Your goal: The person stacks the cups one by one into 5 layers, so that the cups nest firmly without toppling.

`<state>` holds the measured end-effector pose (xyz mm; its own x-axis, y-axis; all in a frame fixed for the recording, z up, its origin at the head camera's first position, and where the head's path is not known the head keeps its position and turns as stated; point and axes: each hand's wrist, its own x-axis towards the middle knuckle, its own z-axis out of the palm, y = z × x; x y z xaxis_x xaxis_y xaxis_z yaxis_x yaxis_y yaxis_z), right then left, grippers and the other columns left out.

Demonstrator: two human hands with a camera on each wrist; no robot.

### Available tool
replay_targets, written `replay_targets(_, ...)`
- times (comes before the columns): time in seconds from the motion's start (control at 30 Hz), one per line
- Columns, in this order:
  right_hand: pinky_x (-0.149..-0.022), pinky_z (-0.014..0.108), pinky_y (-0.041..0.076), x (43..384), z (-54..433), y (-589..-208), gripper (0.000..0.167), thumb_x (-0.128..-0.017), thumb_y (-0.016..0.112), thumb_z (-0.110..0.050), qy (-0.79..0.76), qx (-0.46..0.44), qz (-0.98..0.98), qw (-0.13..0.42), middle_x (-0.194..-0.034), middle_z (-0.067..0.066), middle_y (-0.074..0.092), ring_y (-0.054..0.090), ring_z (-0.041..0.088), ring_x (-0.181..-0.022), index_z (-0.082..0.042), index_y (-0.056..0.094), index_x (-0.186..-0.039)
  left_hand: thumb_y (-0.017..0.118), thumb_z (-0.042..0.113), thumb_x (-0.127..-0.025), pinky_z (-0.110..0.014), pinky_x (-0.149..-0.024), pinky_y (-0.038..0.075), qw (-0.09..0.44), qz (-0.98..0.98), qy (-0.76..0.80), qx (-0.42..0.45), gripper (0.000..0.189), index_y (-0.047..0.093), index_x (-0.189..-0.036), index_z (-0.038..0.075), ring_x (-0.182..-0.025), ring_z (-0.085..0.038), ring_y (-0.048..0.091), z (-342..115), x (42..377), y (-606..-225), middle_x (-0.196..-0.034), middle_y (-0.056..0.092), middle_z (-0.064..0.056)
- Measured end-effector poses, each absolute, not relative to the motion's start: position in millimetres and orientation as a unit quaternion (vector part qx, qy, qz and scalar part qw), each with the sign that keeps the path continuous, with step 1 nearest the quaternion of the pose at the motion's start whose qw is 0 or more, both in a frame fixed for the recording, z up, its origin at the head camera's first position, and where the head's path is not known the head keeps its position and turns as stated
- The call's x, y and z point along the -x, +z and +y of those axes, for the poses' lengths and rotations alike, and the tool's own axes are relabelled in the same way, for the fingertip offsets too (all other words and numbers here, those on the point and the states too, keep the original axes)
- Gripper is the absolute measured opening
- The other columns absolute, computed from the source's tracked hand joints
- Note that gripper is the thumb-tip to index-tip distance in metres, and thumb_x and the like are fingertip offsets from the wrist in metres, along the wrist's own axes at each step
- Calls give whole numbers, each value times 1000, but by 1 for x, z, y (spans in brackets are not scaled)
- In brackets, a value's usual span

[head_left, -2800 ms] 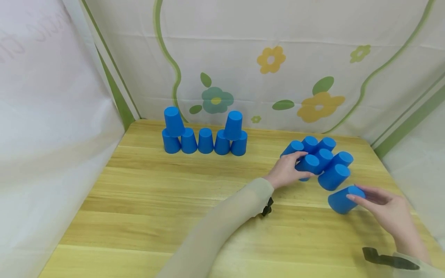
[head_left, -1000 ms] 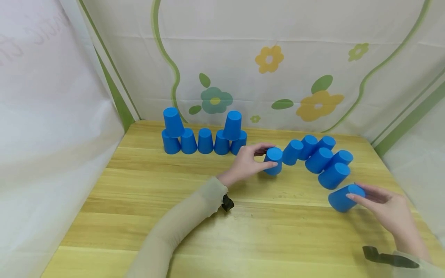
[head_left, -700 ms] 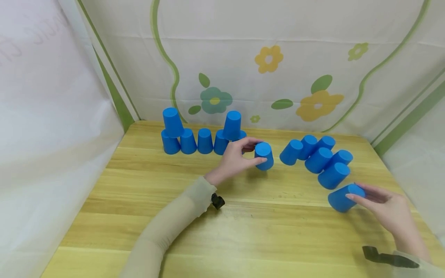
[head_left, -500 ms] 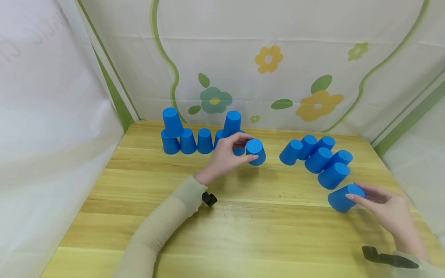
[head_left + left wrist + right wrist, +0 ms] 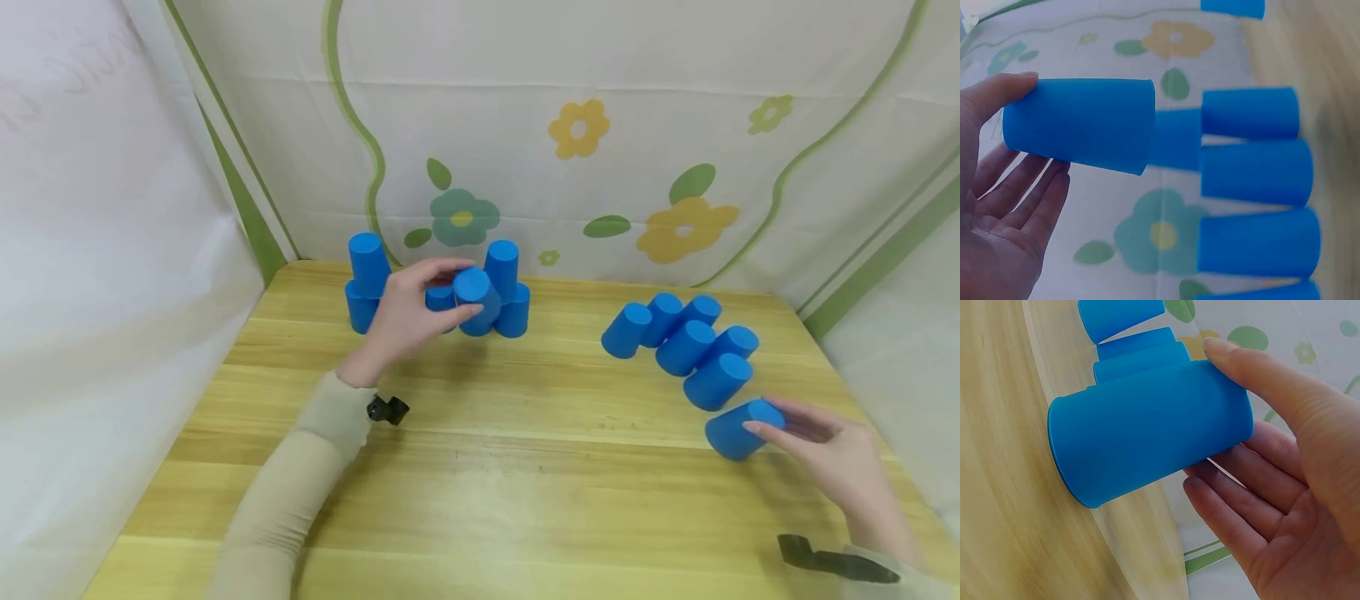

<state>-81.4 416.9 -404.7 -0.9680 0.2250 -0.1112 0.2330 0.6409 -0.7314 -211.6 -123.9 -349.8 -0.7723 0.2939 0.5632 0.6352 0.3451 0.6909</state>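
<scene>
My left hand (image 5: 412,308) pinches an upside-down blue cup (image 5: 1082,124) near its base, thumb on one side and fingers on the other. The cup is held up in front of the row at the back left and overlaps it in the head view. In that row, one upper cup (image 5: 369,265) straddles two at the left and another upper cup (image 5: 502,268) straddles two at the right. The hand hides part of the row. At the right, my right hand (image 5: 832,450) grips another upside-down blue cup (image 5: 1154,428) by its base end.
Several upside-down blue cups (image 5: 686,347) stand grouped at the back right of the wooden table (image 5: 480,500). Behind the table hangs a white flowered curtain (image 5: 525,167), with white cloth (image 5: 112,292) along the left side too.
My left hand has taken a cup from the front of the right group and carried it left and upward to the row. The right hand stays in place with its cup.
</scene>
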Motion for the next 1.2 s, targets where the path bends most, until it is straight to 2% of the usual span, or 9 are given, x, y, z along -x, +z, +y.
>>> replay_targets(0.13,-63,13,52,82,418,-406,67,-88,81,-43,-404,-127,906,1,-101,-33,62,60,-15,-86,-6,62,-140,88,16,-82,-42,-96,53,204,-800,-489,281,51,69,-129,10,-109,-16,66,-144,216,-337,-121,70,-1)
replay_targets(0.27,-63,14,52,83,418,-407,67,-88,80,-45,-401,-134,906,8,-102,-31,63,59,-15,-85,-8,62,-140,89,11,-81,-37,-97,53,222,-798,-488,275,51,69,-128,8,-109,-18,65,-158,222,-323,-122,69,-2)
replay_targets(0.4,-63,13,52,83,418,-407,66,-88,81,-44,-405,-132,905,6,-102,-31,64,60,-15,-86,-8,62,-140,88,10,-82,-33,-97,53,213,-805,-493,252,51,68,-129,6,-110,-18,65,-171,231,-310,-123,69,-4)
replay_targets(0.53,-63,14,52,82,417,-407,65,-88,81,-43,-407,-130,904,4,-101,-31,64,60,-15,-86,-8,62,-140,86,13,-84,-31,-98,52,203,-823,-484,217,51,66,-130,5,-111,-17,65,-182,243,-300,-123,69,-6)
replay_targets(0.7,-63,14,53,83,418,-408,66,-88,81,-44,-402,-129,907,0,-100,-32,63,60,-15,-85,-6,63,-139,86,26,-86,-29,-101,48,184,-859,-446,171,53,67,-132,8,-114,-16,62,-191,258,-291,-126,68,-3)
replay_targets(0.97,-64,13,52,83,420,-408,64,-88,81,-42,-400,-120,909,-7,-101,-32,64,61,-14,-85,-7,63,-138,83,44,-86,-45,-105,45,104,-904,-394,127,59,67,-136,15,-124,-24,56,-198,273,-299,-132,66,-4)
replay_targets(1.2,-64,13,52,83,420,-409,65,-88,81,-42,-398,-116,910,-10,-101,-31,64,61,-14,-85,-6,63,-138,84,43,-85,-53,-104,41,85,-923,-347,142,60,69,-133,12,-128,-32,49,-199,277,-312,-127,66,-9)
